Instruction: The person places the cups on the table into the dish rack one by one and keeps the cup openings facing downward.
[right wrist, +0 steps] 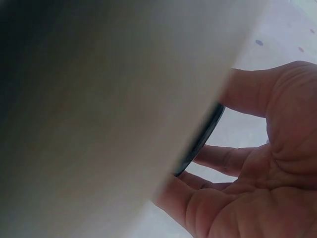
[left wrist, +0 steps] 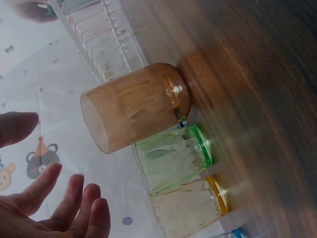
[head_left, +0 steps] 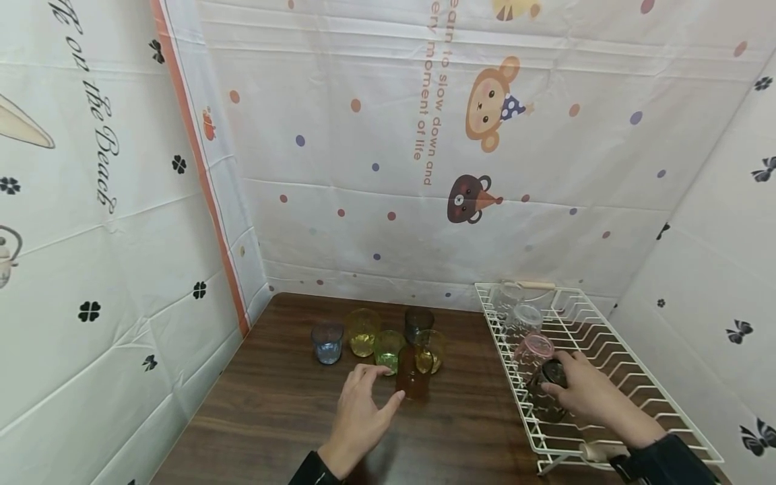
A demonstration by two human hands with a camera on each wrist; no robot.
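At the rack's near left side my right hand (head_left: 585, 387) grips a dark grey glass (head_left: 545, 402) by its upturned base, thumb and fingers on either side. In the right wrist view a blurred pale shape hides most of that glass. My left hand (head_left: 362, 407) is held over the table with thumb and fingers spread, and nothing is in it. An amber glass (left wrist: 136, 109) stands upright just beyond its fingertips. Behind the amber glass is a green glass (head_left: 389, 347). A pink glass (head_left: 536, 346) is upside down on the rack beside the dark grey one.
A white wire rack (head_left: 630, 377) stands at the right with clear glasses (head_left: 525, 320) at its far end. On the wooden table (head_left: 279, 404) are a blue glass (head_left: 328, 345), yellow glasses (head_left: 362, 333) and another dark glass (head_left: 418, 319). Printed cloth (head_left: 364, 222) hangs around the table.
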